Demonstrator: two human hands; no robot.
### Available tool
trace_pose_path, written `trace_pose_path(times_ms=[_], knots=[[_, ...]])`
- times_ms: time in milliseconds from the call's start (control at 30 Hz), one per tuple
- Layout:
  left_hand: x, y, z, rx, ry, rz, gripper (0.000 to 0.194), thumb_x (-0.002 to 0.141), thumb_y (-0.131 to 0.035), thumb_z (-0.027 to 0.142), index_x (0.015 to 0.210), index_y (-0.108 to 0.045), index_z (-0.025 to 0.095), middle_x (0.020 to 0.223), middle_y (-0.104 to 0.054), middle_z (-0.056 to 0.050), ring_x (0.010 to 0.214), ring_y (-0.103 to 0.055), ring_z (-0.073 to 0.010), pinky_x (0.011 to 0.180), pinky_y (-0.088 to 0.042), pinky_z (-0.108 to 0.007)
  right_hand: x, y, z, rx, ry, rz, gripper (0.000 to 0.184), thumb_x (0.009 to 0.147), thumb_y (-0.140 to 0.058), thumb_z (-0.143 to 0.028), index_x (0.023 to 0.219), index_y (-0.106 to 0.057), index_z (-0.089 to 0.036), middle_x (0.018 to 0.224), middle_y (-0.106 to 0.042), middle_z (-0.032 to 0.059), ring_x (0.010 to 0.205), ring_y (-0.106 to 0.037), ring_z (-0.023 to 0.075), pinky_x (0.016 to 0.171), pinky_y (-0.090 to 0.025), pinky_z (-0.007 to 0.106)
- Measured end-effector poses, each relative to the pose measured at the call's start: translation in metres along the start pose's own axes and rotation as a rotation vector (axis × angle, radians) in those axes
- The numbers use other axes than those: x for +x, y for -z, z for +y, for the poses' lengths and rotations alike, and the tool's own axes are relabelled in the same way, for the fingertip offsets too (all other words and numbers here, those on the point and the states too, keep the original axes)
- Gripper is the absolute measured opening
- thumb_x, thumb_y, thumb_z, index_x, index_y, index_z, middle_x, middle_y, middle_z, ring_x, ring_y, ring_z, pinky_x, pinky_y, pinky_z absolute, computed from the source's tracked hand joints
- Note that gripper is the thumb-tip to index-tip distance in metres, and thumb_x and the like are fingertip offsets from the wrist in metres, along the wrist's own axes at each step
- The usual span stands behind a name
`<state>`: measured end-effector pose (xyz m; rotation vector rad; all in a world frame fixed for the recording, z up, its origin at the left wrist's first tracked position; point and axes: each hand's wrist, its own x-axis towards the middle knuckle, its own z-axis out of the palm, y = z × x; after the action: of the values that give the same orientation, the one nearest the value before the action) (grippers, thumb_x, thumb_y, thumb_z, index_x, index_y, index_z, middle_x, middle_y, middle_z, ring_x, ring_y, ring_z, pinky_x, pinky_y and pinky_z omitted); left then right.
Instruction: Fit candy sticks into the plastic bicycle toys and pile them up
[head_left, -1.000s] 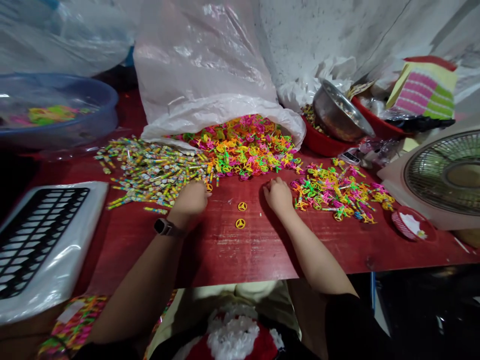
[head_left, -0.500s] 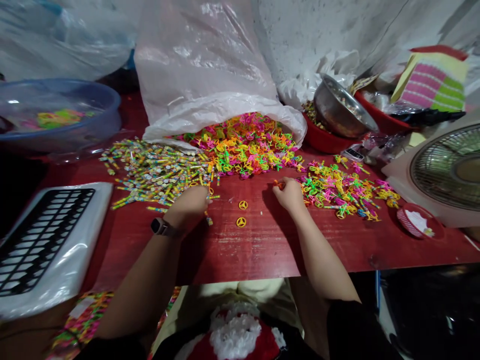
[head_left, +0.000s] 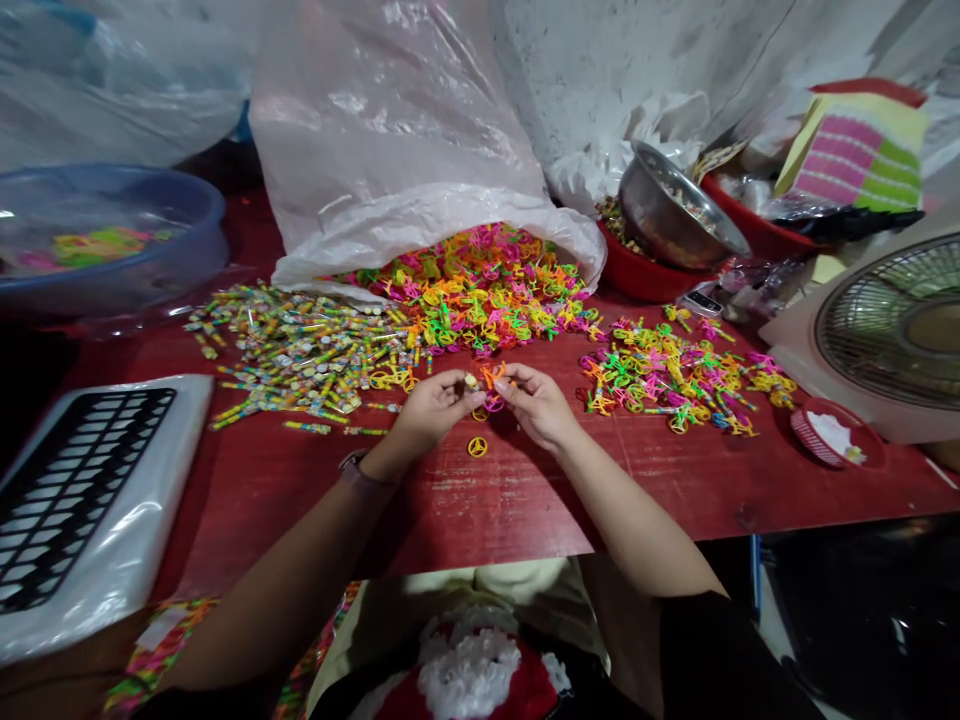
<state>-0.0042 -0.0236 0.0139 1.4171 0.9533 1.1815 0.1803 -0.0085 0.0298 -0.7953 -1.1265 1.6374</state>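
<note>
The person's two hands are close together above the red surface (head_left: 300,490), fingertips almost meeting. The left hand (head_left: 435,410), with a watch (head_left: 358,472) on its wrist, pinches a small cream-coloured piece (head_left: 471,381). The right hand (head_left: 536,405) grips a bright orange plastic piece (head_left: 493,376), and a pink plastic ring (head_left: 493,403) sits just below it, by the fingers of that hand. A little yellow wheel (head_left: 477,447) lies flat on the surface just beneath them.

Straight ahead, a white plastic sack (head_left: 390,130) lies open on its side, spilling a heap of neon plastic pieces (head_left: 472,290) towards the hands. Beside that heap, on the left, spreads a pile of wrapped candy sticks (head_left: 300,355). A smaller mix of plastic pieces (head_left: 675,385) lies to the right.

A blue plastic basin (head_left: 150,290) at the far left holds more coloured pieces. Ahead on the right, a steel bowl (head_left: 667,215) tilts inside a red basin (head_left: 637,275), with brownish bits in both. Near the fan (head_left: 892,335), a small red basket (head_left: 832,435) holds white paper.
</note>
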Motion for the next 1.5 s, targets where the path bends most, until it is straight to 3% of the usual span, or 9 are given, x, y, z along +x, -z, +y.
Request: trace_pose_path(times_ms=[233, 400, 667, 800, 1000, 1133, 1300, 1400, 1500], knots=[[-0.012, -0.007, -0.003, 0.354, -0.051, -0.125, 0.036, 0.105, -0.044, 0.046, 0.094, -0.064, 0.019, 0.086, -0.067, -0.005, 0.079, -0.061, -0.0182, 0.079, -0.049, -0.031, -0.003, 0.008, -0.008, -0.082, 0.039, 0.04, 0.038, 0.067, -0.092, -0.048, 0.088, -0.074, -0.022, 0.087, -0.071, 0.0003, 0.078, -0.061, 0.0147, 0.08, -0.05, 0.029], [-0.016, -0.009, 0.003, 0.483, -0.149, -0.091, 0.031, 0.105, -0.043, 0.039, 0.107, -0.065, 0.017, 0.097, -0.071, -0.008, 0.088, -0.064, -0.0202, 0.084, -0.048, -0.032, -0.006, 0.004, -0.005, -0.074, -0.008, 0.011, 0.037, 0.069, -0.091, -0.049, 0.085, -0.072, -0.021, 0.078, -0.068, -0.0014, 0.069, -0.056, 0.0121, 0.07, -0.046, 0.026], [-0.016, -0.006, 0.004, 0.552, -0.208, -0.094, 0.031, 0.106, -0.039, 0.036, 0.103, -0.064, 0.018, 0.093, -0.071, -0.008, 0.085, -0.064, -0.0209, 0.081, -0.049, -0.033, -0.009, 0.002, -0.005, -0.101, -0.02, -0.011, 0.041, 0.072, -0.088, -0.054, 0.082, -0.066, -0.02, 0.072, -0.062, -0.0022, 0.062, -0.05, 0.0111, 0.063, -0.04, 0.025], [-0.017, -0.007, 0.001, 0.732, -0.247, -0.09, 0.029, 0.105, -0.037, 0.03, 0.097, -0.062, 0.019, 0.088, -0.07, -0.01, 0.084, -0.064, -0.0229, 0.081, -0.047, -0.036, -0.008, 0.003, 0.002, -0.341, 0.078, 0.022, 0.036, 0.081, -0.079, -0.052, 0.08, -0.06, -0.021, 0.072, -0.058, -0.0022, 0.066, -0.049, 0.0137, 0.065, -0.04, 0.027], [-0.02, -0.012, -0.005, 0.914, -0.14, -0.05, 0.023, 0.099, -0.037, 0.019, 0.088, -0.057, 0.021, 0.083, -0.068, -0.009, 0.077, -0.064, -0.0233, 0.073, -0.045, -0.035, -0.013, -0.004, 0.013, -0.842, 0.241, 0.252, 0.014, 0.092, -0.058, -0.028, 0.08, -0.054, -0.022, 0.083, -0.058, 0.0021, 0.083, -0.056, 0.0195, 0.076, -0.045, 0.031], [-0.019, -0.016, -0.005, 0.873, -0.098, -0.051, 0.028, 0.103, -0.033, 0.027, 0.089, -0.056, 0.021, 0.08, -0.066, -0.009, 0.074, -0.063, -0.0233, 0.07, -0.044, -0.035, -0.013, -0.013, 0.019, -0.897, 0.304, 0.281, 0.015, 0.094, -0.055, -0.028, 0.081, -0.054, -0.022, 0.088, -0.06, 0.0038, 0.088, -0.058, 0.0204, 0.08, -0.047, 0.033], [-0.011, 0.004, 0.005, 0.778, -0.114, -0.115, 0.038, 0.105, -0.033, 0.041, 0.114, -0.063, 0.019, 0.106, -0.07, -0.011, 0.1, -0.064, -0.0258, 0.092, -0.049, -0.039, -0.008, 0.024, -0.027, -0.769, 0.257, 0.188, 0.02, 0.091, -0.063, -0.04, 0.084, -0.064, -0.022, 0.087, -0.065, 0.0038, 0.081, -0.061, 0.0195, 0.077, -0.049, 0.032], [-0.006, 0.038, 0.006, 0.944, -0.057, -0.151, 0.034, 0.096, -0.048, 0.04, 0.117, -0.065, 0.019, 0.114, -0.065, -0.012, 0.11, -0.058, -0.0286, 0.104, -0.044, -0.043, -0.019, 0.075, -0.082, -0.99, 0.229, 0.457, 0.019, 0.09, -0.062, -0.04, 0.085, -0.066, -0.022, 0.089, -0.067, 0.0068, 0.088, -0.061, 0.0237, 0.085, -0.049, 0.038], [-0.007, 0.066, -0.004, 1.126, 0.067, -0.219, 0.031, 0.074, -0.064, 0.025, 0.105, -0.069, 0.022, 0.11, -0.064, -0.01, 0.108, -0.055, -0.0304, 0.1, -0.043, -0.042, -0.027, 0.113, -0.117, -1.376, 0.144, 0.941, 0.031, 0.082, -0.071, -0.034, 0.108, -0.067, -0.017, 0.118, -0.064, 0.0188, 0.116, -0.054, 0.0345, 0.099, -0.044, 0.048]])
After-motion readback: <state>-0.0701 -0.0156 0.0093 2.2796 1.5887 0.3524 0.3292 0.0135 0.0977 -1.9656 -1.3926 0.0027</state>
